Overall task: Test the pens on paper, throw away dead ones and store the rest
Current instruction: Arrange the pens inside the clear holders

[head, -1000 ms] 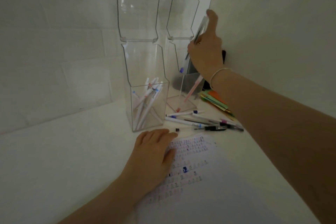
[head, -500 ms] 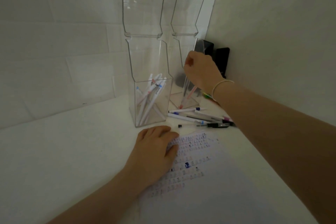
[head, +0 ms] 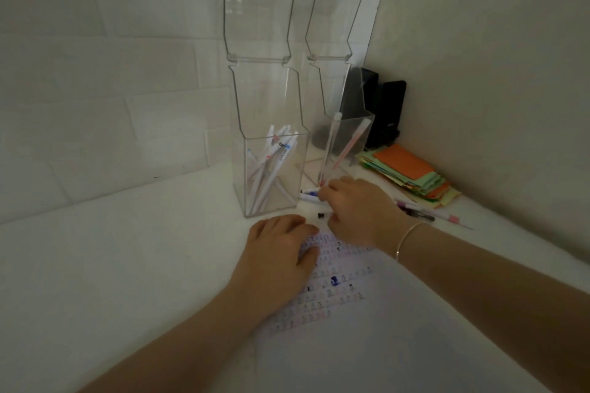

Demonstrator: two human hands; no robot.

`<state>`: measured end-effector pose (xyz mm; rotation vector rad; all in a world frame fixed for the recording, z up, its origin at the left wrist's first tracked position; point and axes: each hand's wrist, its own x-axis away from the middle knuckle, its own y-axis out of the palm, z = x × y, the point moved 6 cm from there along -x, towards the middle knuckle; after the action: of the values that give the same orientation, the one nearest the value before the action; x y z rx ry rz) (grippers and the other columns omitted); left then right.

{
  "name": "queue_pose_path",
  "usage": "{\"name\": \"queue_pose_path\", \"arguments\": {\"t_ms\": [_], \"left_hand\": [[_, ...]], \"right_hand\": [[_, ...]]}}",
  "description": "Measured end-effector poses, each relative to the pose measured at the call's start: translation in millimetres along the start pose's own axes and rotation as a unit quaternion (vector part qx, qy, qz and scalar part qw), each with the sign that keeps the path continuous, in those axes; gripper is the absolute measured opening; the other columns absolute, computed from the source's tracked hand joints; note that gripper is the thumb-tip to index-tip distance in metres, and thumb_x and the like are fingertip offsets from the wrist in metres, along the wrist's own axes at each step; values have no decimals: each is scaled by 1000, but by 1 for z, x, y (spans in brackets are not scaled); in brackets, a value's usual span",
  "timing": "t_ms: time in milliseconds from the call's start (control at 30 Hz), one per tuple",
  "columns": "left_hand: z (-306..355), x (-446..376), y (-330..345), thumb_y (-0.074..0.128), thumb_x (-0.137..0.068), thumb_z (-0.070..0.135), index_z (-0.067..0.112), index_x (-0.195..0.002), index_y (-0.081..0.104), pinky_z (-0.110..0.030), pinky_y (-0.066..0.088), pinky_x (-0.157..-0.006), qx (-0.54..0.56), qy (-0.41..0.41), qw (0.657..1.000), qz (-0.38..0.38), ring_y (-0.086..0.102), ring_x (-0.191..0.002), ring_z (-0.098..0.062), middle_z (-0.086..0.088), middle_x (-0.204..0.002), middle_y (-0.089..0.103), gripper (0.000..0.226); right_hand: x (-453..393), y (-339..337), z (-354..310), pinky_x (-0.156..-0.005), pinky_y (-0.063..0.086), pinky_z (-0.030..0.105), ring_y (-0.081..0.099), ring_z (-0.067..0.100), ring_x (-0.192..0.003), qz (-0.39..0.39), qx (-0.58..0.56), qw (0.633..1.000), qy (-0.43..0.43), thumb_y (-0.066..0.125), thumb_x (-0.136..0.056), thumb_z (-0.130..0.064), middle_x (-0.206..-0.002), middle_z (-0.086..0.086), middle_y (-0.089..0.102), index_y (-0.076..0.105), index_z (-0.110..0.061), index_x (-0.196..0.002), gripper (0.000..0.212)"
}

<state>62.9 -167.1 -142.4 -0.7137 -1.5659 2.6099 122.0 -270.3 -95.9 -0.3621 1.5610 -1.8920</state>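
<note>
The left hand [head: 281,249] was laid flat on the upper left corner of the test paper [head: 344,290], with its fingers straight and relaxed, and nothing was held by it. Rows of small coloured marks were seen on this sheet, which lay on the white table [head: 111,265]. The right hand [head: 360,210] was lowered over the loose pens [head: 309,194] on the table just behind the paper, with its fingers bent down toward them. Whether a pen was already grasped could not be told, because the fingertips were hidden by the hand itself. A thin bracelet [head: 407,238] was worn on the right wrist. A small black cap [head: 321,215] lay between the two hands.

Two clear acrylic boxes with raised lids were placed at the back. In the left box [head: 271,175] several white pens [head: 268,169] were leaning together. In the right box [head: 348,150] two pens were seen: a clear pen [head: 330,147] standing nearly upright and a pink pen [head: 351,145] tilted beside it. More pens [head: 424,212] were lying to the right of the right wrist. A stack of orange and green paper notes [head: 408,172] was placed near the right wall, and dark objects [head: 383,112] stood in the corner behind it.
</note>
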Motion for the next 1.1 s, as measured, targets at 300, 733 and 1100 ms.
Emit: {"name": "queue_pose_path", "arguments": {"t_ms": [300,733,1100], "left_hand": [[-3,-2,-10,50,-92,40,23,-134,41,-31,29,-107,105,-53,993,23,43,-122,-14,6,-135,46,46],[5,2,-30,39,-98,28,27,-123,51,-10,42,-69,223,-30,969,102,58,-78,-3,13,-89,60,28],[18,4,-21,32,-99,31,19,-107,45,-17,35,-54,147,30,988,37,47,-57,-6,13,-67,47,19]], "right_hand": [[-5,-44,23,-67,35,8,52,15,-81,142,-189,962,135,54,-89,-13,-93,-1,54,55,-15,-101,12],[21,-28,8,-62,56,27,69,23,-70,221,-731,556,327,54,-89,-2,-83,16,61,50,-6,-93,6],[26,-12,-15,-43,42,22,45,15,-41,-25,-755,604,255,68,-84,-20,-46,3,48,50,-8,-65,28]]}}
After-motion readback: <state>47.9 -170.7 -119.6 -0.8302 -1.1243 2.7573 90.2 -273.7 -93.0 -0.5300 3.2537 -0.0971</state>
